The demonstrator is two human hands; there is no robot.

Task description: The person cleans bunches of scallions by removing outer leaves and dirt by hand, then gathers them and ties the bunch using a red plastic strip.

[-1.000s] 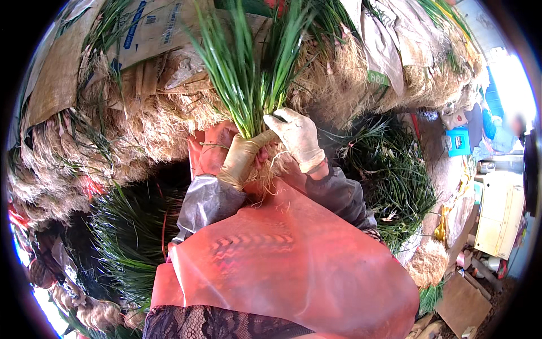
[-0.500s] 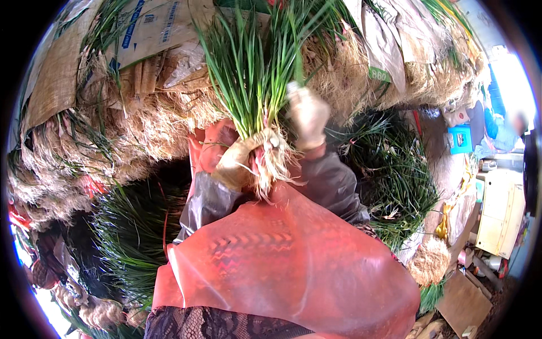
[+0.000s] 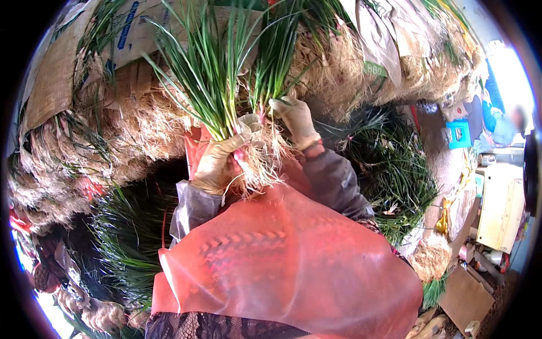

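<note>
My left hand, in a pale glove, is closed around the lower stems of a bunch of green onions. Long green leaves fan up and away to the left, while pale, stringy roots hang below the fist. To its right, my gloved right hand pinches the stems of a second, smaller clump of green onions. The clumps stand side by side, with a narrow gap between the leaves and the roots mingling below. Reddish bulbs show by the left fingers.
A bank of stacked onions with roots outward spans the far side, partly under sacking. Heaps of green leaves lie at left and right. A red apron covers my lap. A blurred person is at far right.
The single bunch has parted into two clumps, the left one tilting further left with my left hand. My right hand, blurred and higher before, has come down onto the right clump's stems.
</note>
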